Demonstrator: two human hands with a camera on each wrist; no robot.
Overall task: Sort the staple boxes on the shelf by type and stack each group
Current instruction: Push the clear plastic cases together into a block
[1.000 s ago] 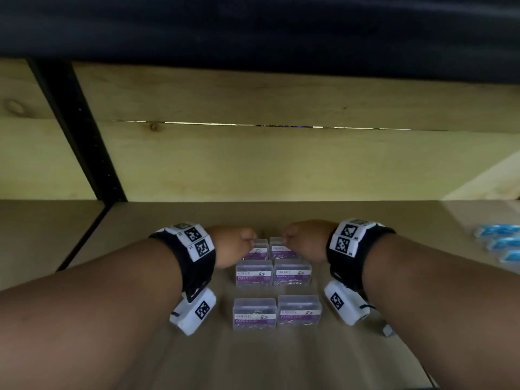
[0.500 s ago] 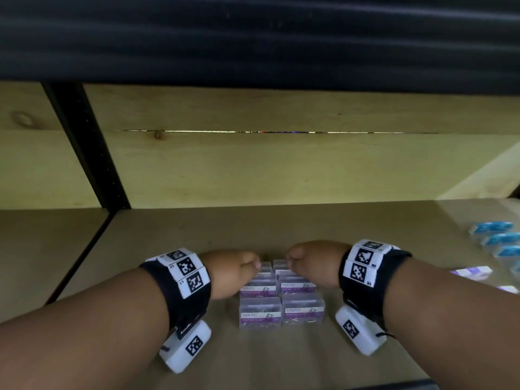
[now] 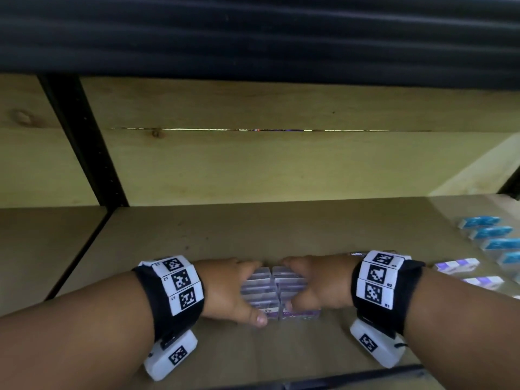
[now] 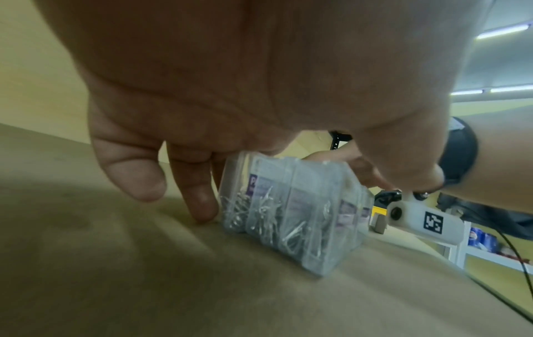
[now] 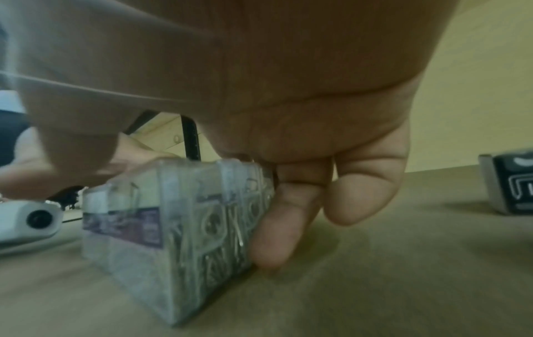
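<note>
Several clear boxes with purple labels (image 3: pixel 274 288) stand pressed together in two short rows on the brown shelf (image 3: pixel 197 235). My left hand (image 3: pixel 230 291) clamps the left row, fingers behind the far box and thumb on the near box. My right hand (image 3: pixel 318 282) clamps the right row the same way. In the left wrist view the fingers (image 4: pixel 199 200) reach down behind the clear boxes (image 4: pixel 288 212), which hold metal clips. In the right wrist view the fingers (image 5: pixel 277 225) press the end of the clear boxes (image 5: pixel 173 228).
Blue boxes (image 3: pixel 489 232) lie in a line at the far right, with white-and-purple boxes (image 3: pixel 457 266) nearer. A black staple box (image 5: pixel 510 182) stands right of my right hand. A black post (image 3: pixel 84 142) rises at the back left. The shelf's front edge (image 3: pixel 337 380) is close.
The spaced pairs of clear boxes have been pushed together into one tight block. Both hands slid toward me and now wrap the rows, thumbs on the front boxes.
</note>
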